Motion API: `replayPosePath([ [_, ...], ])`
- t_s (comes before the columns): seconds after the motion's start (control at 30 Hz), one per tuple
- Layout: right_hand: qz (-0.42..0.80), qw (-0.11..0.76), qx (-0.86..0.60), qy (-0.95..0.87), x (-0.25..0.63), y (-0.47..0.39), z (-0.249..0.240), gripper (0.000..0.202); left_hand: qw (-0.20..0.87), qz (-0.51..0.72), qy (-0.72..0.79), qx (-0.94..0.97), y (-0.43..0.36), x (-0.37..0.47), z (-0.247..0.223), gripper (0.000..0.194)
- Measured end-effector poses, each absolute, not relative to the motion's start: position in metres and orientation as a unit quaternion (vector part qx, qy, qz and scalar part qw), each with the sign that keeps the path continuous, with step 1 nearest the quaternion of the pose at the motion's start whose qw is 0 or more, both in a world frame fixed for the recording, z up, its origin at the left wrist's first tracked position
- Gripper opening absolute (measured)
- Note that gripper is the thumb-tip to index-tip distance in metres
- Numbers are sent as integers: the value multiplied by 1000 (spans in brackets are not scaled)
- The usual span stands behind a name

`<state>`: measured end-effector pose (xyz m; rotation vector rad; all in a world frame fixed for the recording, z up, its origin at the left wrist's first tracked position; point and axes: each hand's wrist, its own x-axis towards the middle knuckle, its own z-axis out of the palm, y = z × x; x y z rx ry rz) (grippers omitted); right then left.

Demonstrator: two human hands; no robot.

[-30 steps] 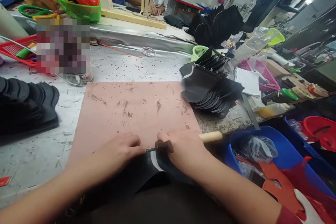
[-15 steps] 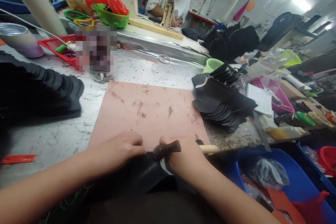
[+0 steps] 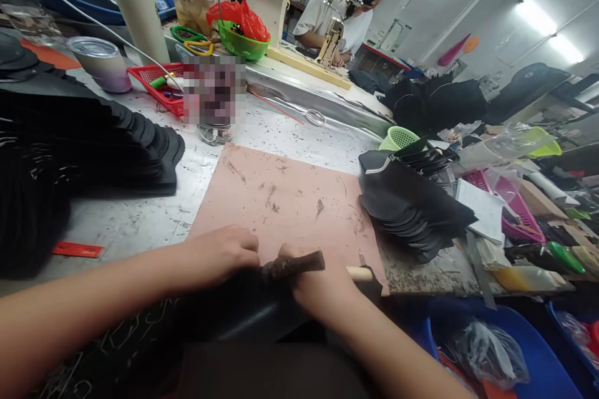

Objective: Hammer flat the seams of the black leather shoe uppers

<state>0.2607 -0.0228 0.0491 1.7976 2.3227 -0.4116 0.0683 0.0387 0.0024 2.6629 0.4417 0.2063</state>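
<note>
My right hand is closed around a hammer. Its dark brown head sticks out to the left over my fingers, and part of its pale wooden handle shows on the right. My left hand has its fingers curled down on the edge of a black leather piece, close to the hammer head; its fingertips are hidden. That glossy piece hangs toward my lap. Both hands are at the near edge of a pinkish, scuffed work mat.
Black cut pieces lie stacked at left and right. A red basket, tumbler and green bowl stand behind. Blue bins sit lower right. Across the table a person works at a sewing machine.
My view has turned left, so the table things sit further right in it. The hammer head has shifted slightly left against my right hand, and a white strip below it is now hidden.
</note>
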Motion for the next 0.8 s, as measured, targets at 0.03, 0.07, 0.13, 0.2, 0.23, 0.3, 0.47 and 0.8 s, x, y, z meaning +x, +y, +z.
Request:
replayPosePath([
  [0.03,-136,93,597,785,259,-21,50,16,207,75,157,963,39,66,3,27],
  [0.07,-130,94,594,788,258,-20,50,16,201,74,158,964,40,65,3,27],
  [0.13,-122,88,594,790,255,-18,50,18,209,79,164,961,42,62,2,26],
  [0.2,-123,92,595,789,252,-16,49,18,227,98,160,956,43,58,-1,24],
  [0.23,-125,97,594,788,250,-16,48,18,227,104,156,956,43,57,-2,24],
  [0.3,-119,106,584,796,247,-15,46,17,205,106,155,961,43,53,-5,27],
  [0.47,-112,87,571,809,240,-12,45,16,214,112,161,957,45,46,-10,26],
  [0.8,-105,100,553,820,224,-6,47,18,140,130,154,969,36,27,-10,24],
])
